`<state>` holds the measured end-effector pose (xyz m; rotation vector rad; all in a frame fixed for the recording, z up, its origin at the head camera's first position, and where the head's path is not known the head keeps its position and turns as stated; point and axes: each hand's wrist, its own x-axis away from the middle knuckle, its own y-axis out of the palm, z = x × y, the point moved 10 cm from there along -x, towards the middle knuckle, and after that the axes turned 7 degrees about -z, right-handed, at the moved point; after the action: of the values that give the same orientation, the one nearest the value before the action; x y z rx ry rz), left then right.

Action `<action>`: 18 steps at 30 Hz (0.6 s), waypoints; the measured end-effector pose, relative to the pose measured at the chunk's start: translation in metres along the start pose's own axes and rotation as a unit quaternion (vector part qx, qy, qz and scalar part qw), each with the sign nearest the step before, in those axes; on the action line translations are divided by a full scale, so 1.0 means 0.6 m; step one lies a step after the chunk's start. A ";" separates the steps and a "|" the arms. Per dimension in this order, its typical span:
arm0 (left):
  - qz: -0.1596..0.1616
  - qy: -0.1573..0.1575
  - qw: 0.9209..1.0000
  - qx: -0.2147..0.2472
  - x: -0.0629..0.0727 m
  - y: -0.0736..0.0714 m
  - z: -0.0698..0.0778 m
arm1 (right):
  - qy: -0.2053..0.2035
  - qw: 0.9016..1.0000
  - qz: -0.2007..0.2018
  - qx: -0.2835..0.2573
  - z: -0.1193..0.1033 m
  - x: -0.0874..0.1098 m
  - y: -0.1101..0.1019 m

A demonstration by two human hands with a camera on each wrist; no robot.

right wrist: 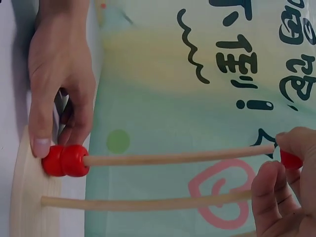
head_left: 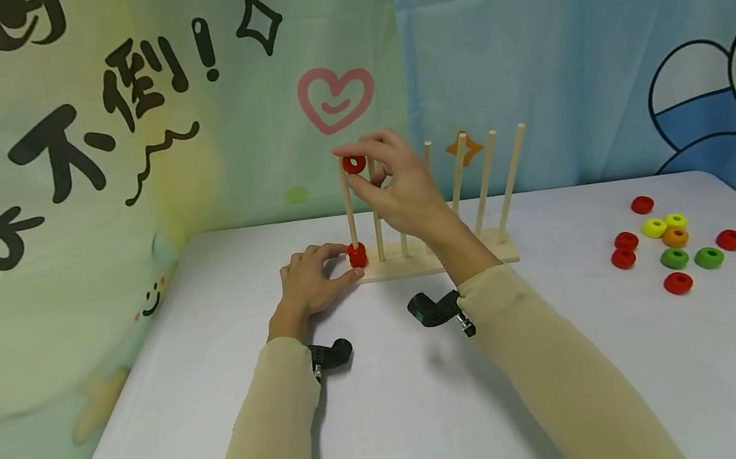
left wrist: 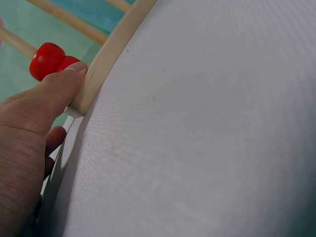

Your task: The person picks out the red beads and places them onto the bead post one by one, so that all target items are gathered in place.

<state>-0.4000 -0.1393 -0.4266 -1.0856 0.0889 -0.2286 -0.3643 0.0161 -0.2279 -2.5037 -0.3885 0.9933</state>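
My right hand (head_left: pixel 400 180) pinches a red bead (head_left: pixel 355 170) between thumb and fingers at the top of the leftmost peg (head_left: pixel 349 208). In the right wrist view, that held bead (right wrist: pixel 290 160) is right at the peg's tip. Two red beads (right wrist: pixel 64 160) sit stacked at the bottom of the same peg. My left hand (head_left: pixel 306 281) grips the left end of the wooden peg rack (head_left: pixel 403 266). Its thumb lies on the front edge beside the lower bead in the left wrist view, while the other fingers reach behind the base, partly hidden.
Several more upright pegs (head_left: pixel 510 183) stand on the rack to the right, partly behind my right hand. Loose red, yellow, orange and green beads (head_left: pixel 675 259) lie scattered on the white table (head_left: pixel 398 417) at the right. A printed curtain (head_left: pixel 487 26) hangs behind.
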 end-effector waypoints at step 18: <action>0.005 0.000 1.000 0.001 0.001 -0.001 0.001 | 0.070 0.994 0.008 0.085 0.001 -0.027 0.016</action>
<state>-0.3994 -0.1394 -0.4258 -1.0827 0.0951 -0.2193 -0.3754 0.0015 -0.2236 -2.4065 -0.2300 0.8152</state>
